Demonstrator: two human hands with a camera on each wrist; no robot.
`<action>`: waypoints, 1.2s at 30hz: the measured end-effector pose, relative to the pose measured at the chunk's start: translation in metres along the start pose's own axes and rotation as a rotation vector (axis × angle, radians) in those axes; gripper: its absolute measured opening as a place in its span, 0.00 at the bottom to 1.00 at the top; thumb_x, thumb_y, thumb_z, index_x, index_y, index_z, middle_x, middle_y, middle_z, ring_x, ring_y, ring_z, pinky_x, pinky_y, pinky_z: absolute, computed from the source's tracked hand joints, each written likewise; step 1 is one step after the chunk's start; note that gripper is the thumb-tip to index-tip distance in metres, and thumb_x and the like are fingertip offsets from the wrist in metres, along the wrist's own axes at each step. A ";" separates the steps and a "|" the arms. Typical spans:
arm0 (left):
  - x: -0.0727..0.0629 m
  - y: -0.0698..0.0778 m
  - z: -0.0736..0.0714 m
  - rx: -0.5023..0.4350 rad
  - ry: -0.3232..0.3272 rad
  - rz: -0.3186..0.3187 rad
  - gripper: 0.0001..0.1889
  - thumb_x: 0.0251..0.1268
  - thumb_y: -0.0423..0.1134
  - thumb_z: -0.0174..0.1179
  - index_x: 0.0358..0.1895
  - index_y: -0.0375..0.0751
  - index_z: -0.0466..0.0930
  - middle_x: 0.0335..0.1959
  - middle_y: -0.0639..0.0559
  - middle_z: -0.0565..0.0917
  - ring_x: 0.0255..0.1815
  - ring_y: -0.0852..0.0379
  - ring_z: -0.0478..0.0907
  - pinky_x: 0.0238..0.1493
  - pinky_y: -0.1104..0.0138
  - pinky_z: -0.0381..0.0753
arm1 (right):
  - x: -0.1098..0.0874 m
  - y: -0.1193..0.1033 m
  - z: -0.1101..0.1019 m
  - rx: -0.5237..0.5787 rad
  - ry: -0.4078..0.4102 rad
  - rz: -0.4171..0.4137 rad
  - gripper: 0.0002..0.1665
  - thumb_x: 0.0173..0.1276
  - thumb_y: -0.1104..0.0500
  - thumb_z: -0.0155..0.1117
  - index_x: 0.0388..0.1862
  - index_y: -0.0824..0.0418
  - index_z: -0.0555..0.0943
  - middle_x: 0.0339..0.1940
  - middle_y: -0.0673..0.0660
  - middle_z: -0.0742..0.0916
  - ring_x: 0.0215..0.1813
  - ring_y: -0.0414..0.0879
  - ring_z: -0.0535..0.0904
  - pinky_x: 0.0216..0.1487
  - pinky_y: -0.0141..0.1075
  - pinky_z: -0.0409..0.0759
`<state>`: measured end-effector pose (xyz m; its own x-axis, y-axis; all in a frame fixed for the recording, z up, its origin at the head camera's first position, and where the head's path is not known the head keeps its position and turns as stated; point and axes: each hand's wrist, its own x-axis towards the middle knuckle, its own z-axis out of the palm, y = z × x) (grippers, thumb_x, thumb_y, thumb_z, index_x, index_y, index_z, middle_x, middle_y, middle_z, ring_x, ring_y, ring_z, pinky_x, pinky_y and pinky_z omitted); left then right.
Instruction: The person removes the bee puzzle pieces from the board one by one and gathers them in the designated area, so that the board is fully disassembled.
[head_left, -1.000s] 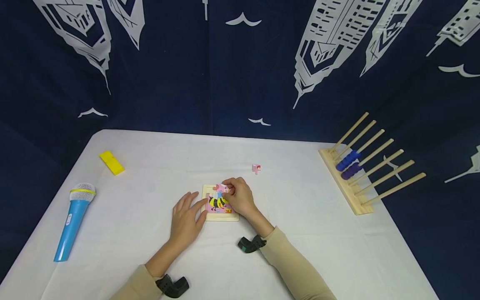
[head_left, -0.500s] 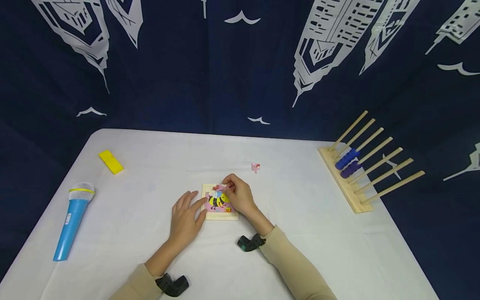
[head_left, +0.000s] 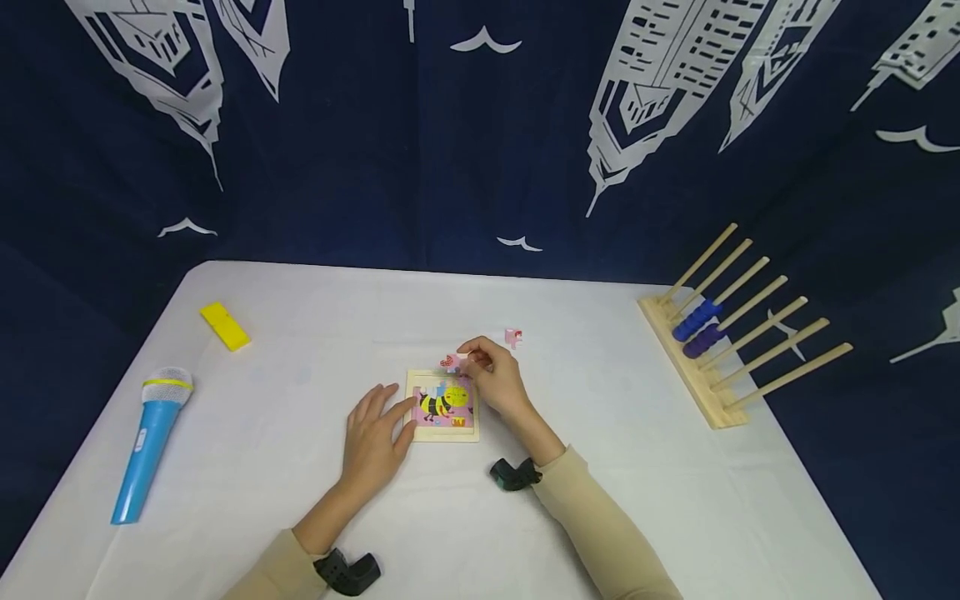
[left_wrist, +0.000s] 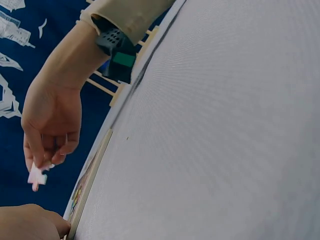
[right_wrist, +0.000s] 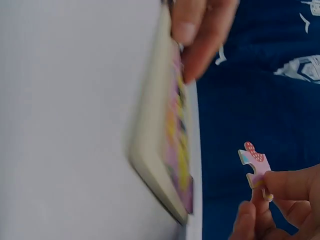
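A bee jigsaw puzzle in a pale wooden frame [head_left: 442, 434] lies at the middle of the table, its upper row of pieces gone from the tray. My right hand [head_left: 498, 382] pinches a pink puzzle piece [right_wrist: 256, 162] with a red spotted patch, lifted just above the frame's far edge. In the left wrist view the same puzzle piece [left_wrist: 37, 176] hangs from the thumb and fingertips. My left hand [head_left: 375, 437] rests at the frame's left side, fingers extended and touching it. A second pink puzzle piece [head_left: 513, 337] lies on the cloth beyond the right hand.
On the left are a blue toy microphone [head_left: 153, 442] and a yellow block [head_left: 225, 326]. A wooden peg rack [head_left: 693, 367] with blue and purple beads stands at the right edge of the white table [head_left: 300, 333]. Behind hangs a dark blue printed cloth [head_left: 337, 167].
My right hand has drawn up and back from the puzzle with the pink piece, baring the tray's upper part. The left hand has stayed at the frame.
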<state>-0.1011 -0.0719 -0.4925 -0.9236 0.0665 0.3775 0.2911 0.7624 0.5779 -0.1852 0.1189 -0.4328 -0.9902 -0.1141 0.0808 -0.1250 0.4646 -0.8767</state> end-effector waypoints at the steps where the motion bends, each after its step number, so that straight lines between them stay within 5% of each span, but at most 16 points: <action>1: 0.000 0.000 0.000 -0.002 0.002 0.001 0.17 0.59 0.35 0.67 0.52 0.39 0.84 0.62 0.35 0.76 0.69 0.35 0.64 0.64 0.41 0.61 | 0.003 -0.001 -0.006 0.009 0.007 0.011 0.08 0.66 0.69 0.60 0.43 0.61 0.82 0.32 0.55 0.79 0.34 0.44 0.72 0.35 0.30 0.72; 10: -0.001 0.001 0.002 -0.008 0.003 -0.003 0.17 0.59 0.35 0.67 0.53 0.39 0.84 0.63 0.34 0.75 0.70 0.35 0.63 0.65 0.41 0.59 | 0.028 0.010 -0.069 0.102 0.082 0.074 0.10 0.66 0.70 0.60 0.46 0.69 0.81 0.29 0.53 0.79 0.29 0.40 0.76 0.35 0.36 0.81; 19: -0.002 -0.001 0.002 -0.011 0.008 0.001 0.17 0.59 0.34 0.67 0.53 0.39 0.84 0.62 0.34 0.75 0.70 0.35 0.63 0.65 0.41 0.59 | 0.044 0.037 -0.109 0.054 0.098 0.147 0.14 0.68 0.70 0.58 0.51 0.71 0.80 0.28 0.51 0.79 0.29 0.38 0.76 0.31 0.25 0.77; 26: -0.002 -0.001 0.004 -0.015 0.005 -0.007 0.17 0.59 0.35 0.68 0.53 0.40 0.84 0.63 0.35 0.75 0.70 0.35 0.62 0.65 0.41 0.59 | 0.055 0.056 -0.120 0.012 0.070 0.218 0.15 0.68 0.70 0.58 0.53 0.72 0.78 0.31 0.53 0.80 0.30 0.35 0.77 0.37 0.27 0.81; 36: -0.001 0.000 0.002 -0.015 0.015 0.000 0.17 0.59 0.34 0.67 0.52 0.39 0.84 0.62 0.35 0.75 0.70 0.35 0.63 0.65 0.41 0.59 | 0.063 0.070 -0.113 -0.016 0.054 0.269 0.13 0.67 0.69 0.61 0.50 0.73 0.80 0.26 0.51 0.80 0.28 0.36 0.78 0.32 0.24 0.79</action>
<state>-0.1003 -0.0707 -0.4947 -0.9199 0.0564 0.3881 0.2947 0.7524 0.5891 -0.2632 0.2436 -0.4358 -0.9898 0.0625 -0.1283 0.1425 0.4861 -0.8622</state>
